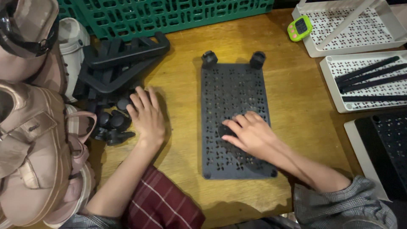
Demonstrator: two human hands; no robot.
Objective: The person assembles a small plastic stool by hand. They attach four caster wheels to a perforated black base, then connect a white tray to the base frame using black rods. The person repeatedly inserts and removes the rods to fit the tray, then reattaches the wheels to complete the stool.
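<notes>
The left hand (146, 116) is lying palm down with fingers stretched forward and slightly spread, its bare forearm angling back; the right hand (250, 133) is reaching leftward, fingers curled down, its sleeve pushed up

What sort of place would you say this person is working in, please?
Probably a small assembly workbench: a wooden table holding a dark perforated panel, a pile of black plastic parts, white trays of black rods and a green crate.

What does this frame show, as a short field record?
surface: wooden table
left hand: reaching into pile of black parts
right hand: pressing a small black piece on the panel
panel: dark, perforated, flat, two feet at far end
behind: green crate
right side: white trays, black rods, green timer
left side: shoes
</notes>
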